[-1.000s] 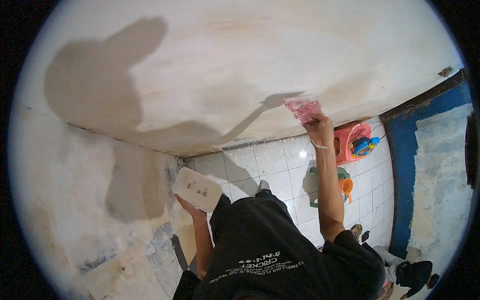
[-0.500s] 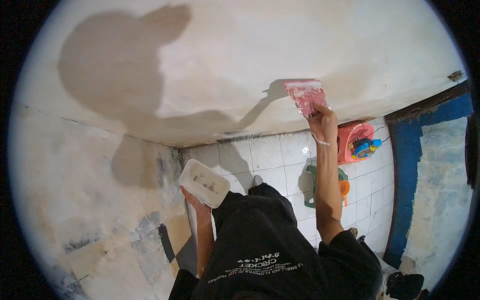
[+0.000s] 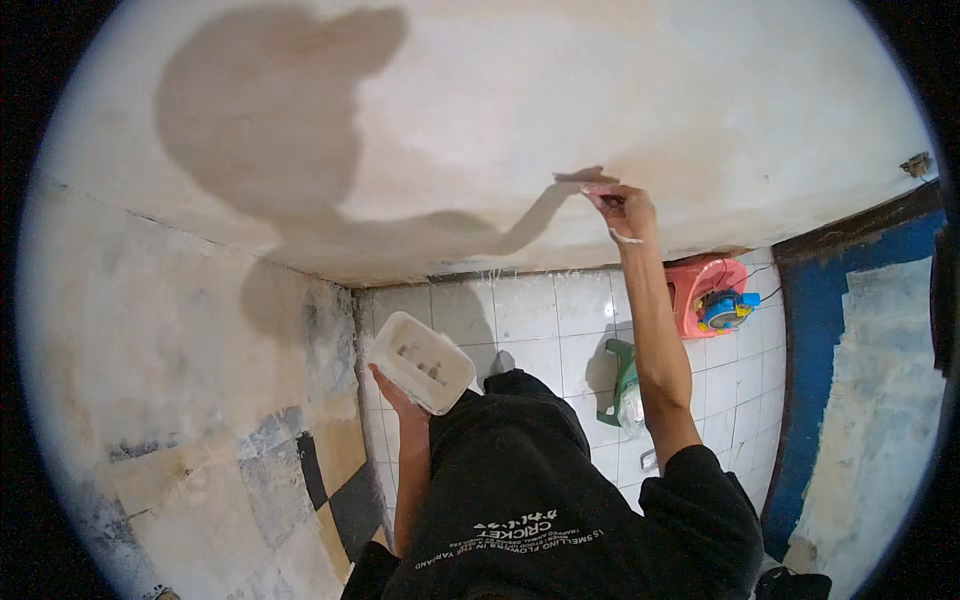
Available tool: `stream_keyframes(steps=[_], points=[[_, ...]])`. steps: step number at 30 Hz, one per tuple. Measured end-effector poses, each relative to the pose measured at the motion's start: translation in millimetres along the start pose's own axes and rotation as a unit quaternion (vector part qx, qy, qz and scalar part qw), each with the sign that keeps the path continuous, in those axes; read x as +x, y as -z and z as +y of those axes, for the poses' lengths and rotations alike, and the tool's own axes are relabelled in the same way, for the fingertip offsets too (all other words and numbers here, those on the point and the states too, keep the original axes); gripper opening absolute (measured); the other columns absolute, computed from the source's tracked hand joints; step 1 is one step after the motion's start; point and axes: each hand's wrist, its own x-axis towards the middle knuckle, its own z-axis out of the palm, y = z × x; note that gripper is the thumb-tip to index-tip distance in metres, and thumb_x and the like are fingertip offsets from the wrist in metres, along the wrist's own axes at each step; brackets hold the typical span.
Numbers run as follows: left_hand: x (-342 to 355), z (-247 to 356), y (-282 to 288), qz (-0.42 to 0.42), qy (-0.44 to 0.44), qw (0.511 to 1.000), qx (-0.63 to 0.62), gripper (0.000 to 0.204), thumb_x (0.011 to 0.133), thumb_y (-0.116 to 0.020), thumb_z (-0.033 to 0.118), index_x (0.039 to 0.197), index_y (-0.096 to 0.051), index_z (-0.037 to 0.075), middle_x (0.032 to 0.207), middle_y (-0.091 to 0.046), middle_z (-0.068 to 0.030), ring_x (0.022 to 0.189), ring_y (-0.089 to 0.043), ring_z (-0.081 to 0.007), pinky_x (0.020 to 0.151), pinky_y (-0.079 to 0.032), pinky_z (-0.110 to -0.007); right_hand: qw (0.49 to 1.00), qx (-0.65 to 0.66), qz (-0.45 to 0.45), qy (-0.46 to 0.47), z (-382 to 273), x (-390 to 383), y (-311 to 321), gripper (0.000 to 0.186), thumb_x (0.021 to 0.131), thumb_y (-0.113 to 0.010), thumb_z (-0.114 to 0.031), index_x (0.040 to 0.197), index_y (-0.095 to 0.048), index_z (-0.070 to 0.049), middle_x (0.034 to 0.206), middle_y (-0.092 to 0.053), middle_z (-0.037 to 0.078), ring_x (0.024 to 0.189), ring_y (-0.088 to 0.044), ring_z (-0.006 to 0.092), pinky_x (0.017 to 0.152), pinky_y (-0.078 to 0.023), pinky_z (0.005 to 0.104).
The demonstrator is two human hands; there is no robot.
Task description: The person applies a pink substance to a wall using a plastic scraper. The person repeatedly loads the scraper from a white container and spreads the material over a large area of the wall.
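Observation:
My right hand [image 3: 630, 212] grips a flat red putty spreader [image 3: 598, 188] smeared with white filler. The spreader is seen nearly edge-on, close against the pale plastered wall [image 3: 520, 110]; whether its edge touches cannot be made out. White filler also marks my right wrist. Down to the left, my left hand [image 3: 396, 393] holds a white rectangular tub [image 3: 455, 375] by its side, tilted so that its inside shows. Small greyish patches lie on the tub's bottom. Most of the left fingers are hidden beneath the tub.
A pink plastic stool [image 3: 684, 300] stands by the wall at right, with a blue and yellow device [image 3: 727, 310] at it. Nearer is a green stool [image 3: 610, 400] beside a clear plastic item [image 3: 631, 408]. White tiles [image 3: 530, 366] cover the floor; a patchy side wall [image 3: 200, 370] rises at left.
The spreader has turned from showing its broad face to nearly edge-on, and my right hand has shifted slightly left and up. The tub has moved slightly right. An orange item is no longer visible.

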Motion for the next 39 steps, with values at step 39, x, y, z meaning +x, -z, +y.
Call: stream_keyframes(steps=[39], points=[[-151.8, -91.4, 17.7, -0.014, 0.127, 0.991, -0.049, 0.061, 0.089, -0.033, 0.063, 0.129, -0.043, 0.018, 0.119, -0.05, -0.0083, 0.107, -0.051, -0.0292, 0.083, -0.048, -0.049, 0.871, -0.461, -0.167, 0.044, -61.2, -189.5, 89.4, 0.018, 0.075, -0.065, 0.003, 0.091, -0.066, -0.003, 0.092, -0.067, 0.009, 0.078, -0.064, 0.0193, 0.067, -0.05, 0.0287]])
